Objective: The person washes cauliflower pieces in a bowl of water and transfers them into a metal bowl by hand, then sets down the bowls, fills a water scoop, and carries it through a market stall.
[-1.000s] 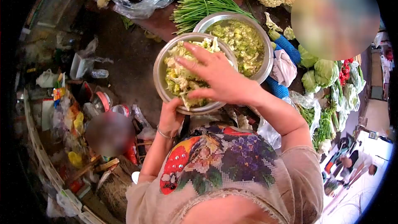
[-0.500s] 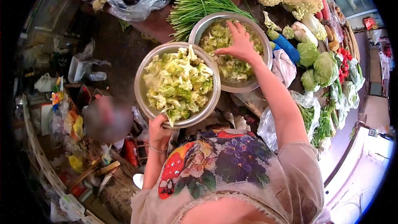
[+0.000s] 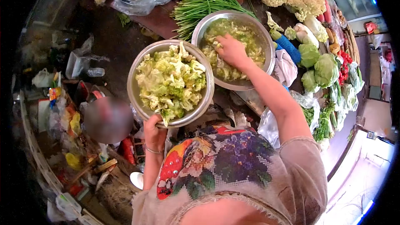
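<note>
Right hand (image 3: 230, 51) fingers buried in florets (image 3: 233, 64) — gripping

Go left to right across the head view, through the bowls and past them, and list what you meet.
Clear plastic bottle → hand-held steel bowl of cauliflower pieces → right hand in the second steel bowl → pink cloth → green cabbages.

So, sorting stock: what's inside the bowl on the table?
The table bowl holds cauliflower pieces in greenish water; the right hand covers the middle, hiding what lies beneath.
</note>
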Demonstrator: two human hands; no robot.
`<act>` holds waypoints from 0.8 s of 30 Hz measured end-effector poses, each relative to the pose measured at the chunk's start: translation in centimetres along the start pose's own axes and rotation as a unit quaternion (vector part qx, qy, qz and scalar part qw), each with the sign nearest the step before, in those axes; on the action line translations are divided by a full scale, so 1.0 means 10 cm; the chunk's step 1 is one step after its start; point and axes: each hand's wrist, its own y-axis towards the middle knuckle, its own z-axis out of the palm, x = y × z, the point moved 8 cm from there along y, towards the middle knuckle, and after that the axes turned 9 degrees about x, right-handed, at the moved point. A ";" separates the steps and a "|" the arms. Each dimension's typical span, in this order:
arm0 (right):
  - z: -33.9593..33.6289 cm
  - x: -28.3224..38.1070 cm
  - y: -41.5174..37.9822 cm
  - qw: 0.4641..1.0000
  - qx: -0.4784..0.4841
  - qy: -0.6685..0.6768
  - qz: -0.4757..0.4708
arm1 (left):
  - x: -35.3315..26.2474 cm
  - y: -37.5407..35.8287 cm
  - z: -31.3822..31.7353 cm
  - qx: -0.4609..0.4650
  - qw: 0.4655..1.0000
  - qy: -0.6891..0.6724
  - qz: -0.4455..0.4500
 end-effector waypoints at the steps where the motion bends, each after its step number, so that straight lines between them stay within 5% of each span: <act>1: -0.08 0.06 0.00 1.000 0.000 -0.001 -0.001 | 0.02 0.01 -0.06 0.000 1.000 -0.001 0.001; 5: -0.30 0.00 -0.06 0.993 0.074 0.023 0.087 | 0.10 0.10 -0.34 0.006 0.995 0.089 0.050; 7: -0.59 0.12 -0.19 0.991 -0.085 -0.002 -0.104 | 0.09 0.11 -0.30 0.008 0.996 0.073 0.043; 8: -0.56 0.03 -0.20 0.996 0.003 0.034 -0.083 | 0.06 0.09 -0.23 -0.004 0.999 0.033 0.018; 11: -0.55 -0.22 -0.42 0.994 0.034 -0.095 0.036 | 0.00 0.07 -0.07 -0.016 1.000 -0.008 0.006; 17: -0.05 -0.11 -0.32 0.977 0.177 -0.060 0.106 | 0.02 0.06 -0.16 -0.011 1.000 -0.012 0.006; 24: 0.16 0.02 -0.01 0.997 0.048 -0.018 -0.053 | -0.01 0.06 -0.13 0.024 0.996 0.079 0.031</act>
